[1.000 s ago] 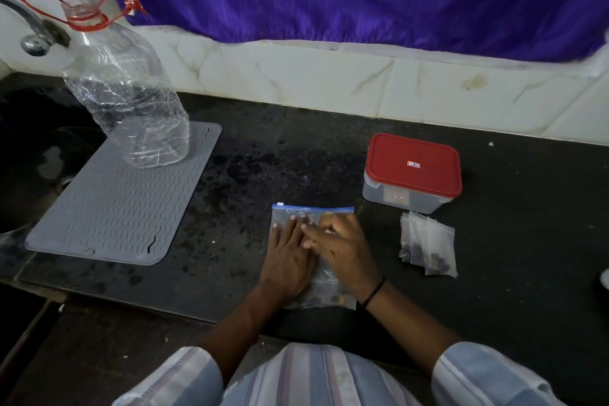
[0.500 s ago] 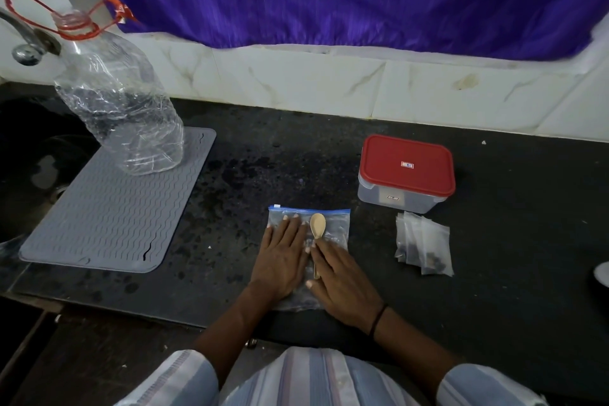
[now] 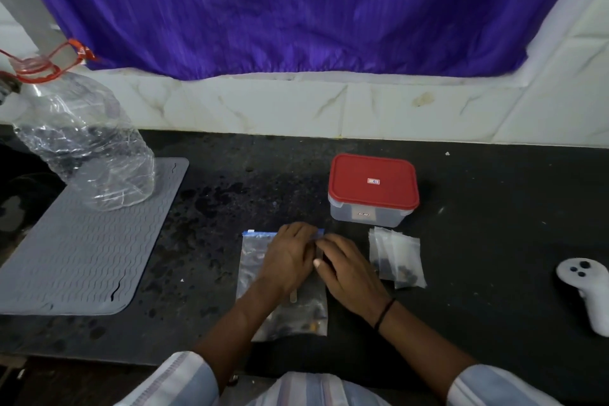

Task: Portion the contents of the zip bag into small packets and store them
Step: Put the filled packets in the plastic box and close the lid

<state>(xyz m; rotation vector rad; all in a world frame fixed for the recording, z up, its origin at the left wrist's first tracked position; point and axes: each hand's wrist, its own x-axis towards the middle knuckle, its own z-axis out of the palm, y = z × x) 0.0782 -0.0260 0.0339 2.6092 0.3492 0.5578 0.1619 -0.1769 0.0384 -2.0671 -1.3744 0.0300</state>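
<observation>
Dark stone counter [image 3: 478, 241] runs under a white marble-look backsplash [image 3: 263, 105], purple curtain [image 3: 280, 6] hanging above it.

Head view: zip bag [image 3: 252, 262] lies flat at near centre of the counter, blue seal strip at its far edge, dark bits and a few small pieces gathered at its near end. A pale flat stick-like handle [image 3: 293, 296] shows on or in the bag below the left wrist; cannot tell which. Left hand [image 3: 290, 257] lies on the bag's far half, fingers reaching the seal strip, knuckles bent; looks like pressing or pinching at the seal, exact grip not clear. Right hand [image 3: 349, 269] sits at the bag's right far corner, fingers curled toward the left hand's fingertips, the two hands touching there; what it holds, if anything, is hidden, so cannot tell. Black band on the right wrist. Striped sleeves at the near edge.

Small packets [image 3: 398, 257], clear, overlapping in a loose pile, lie just right of the right hand, dark specks inside near their lower ends. Red-lidded container [image 3: 374, 188], lid on, stands just beyond the packets and the bag's far right corner.

Far left: crumpled clear bottle [image 3: 89, 148] with orange ring handle stands on a grey ribbed mat [image 3: 82, 257]. Right edge: white controller [image 3: 590, 290] on the counter, well apart from the packets.
</observation>
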